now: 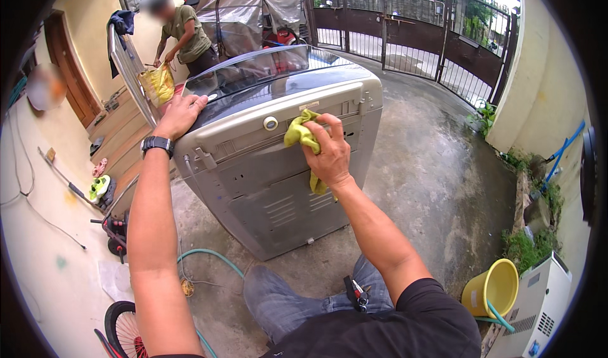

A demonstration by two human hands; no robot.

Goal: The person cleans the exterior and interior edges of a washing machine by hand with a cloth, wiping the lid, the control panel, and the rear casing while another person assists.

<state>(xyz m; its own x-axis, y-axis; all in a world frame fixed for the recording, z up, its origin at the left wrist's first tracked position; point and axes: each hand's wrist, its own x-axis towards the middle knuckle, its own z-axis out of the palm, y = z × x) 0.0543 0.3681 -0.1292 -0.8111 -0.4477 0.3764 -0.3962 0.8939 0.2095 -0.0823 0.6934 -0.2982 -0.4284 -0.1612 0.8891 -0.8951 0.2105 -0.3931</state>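
Note:
A grey washing machine (285,193) stands in front of me, its back panel toward me and a dark see-through lid (259,79) on top. My left hand (183,111) grips the top left corner, fingers over the rim by the lid. My right hand (329,149) holds a yellow-green cloth (299,130) against the upper back panel, right of a small round white fitting (270,123). Part of the cloth hangs below my fingers. A thin cord runs down the machine's left side.
A co-worker (193,38) handles a yellow bag (158,86) behind the machine, near wooden steps and railing. A brown metal gate (415,48) closes the back. Green hose (206,253) lies by my feet. A yellow bucket (481,288) and white boxy unit (529,307) sit lower right.

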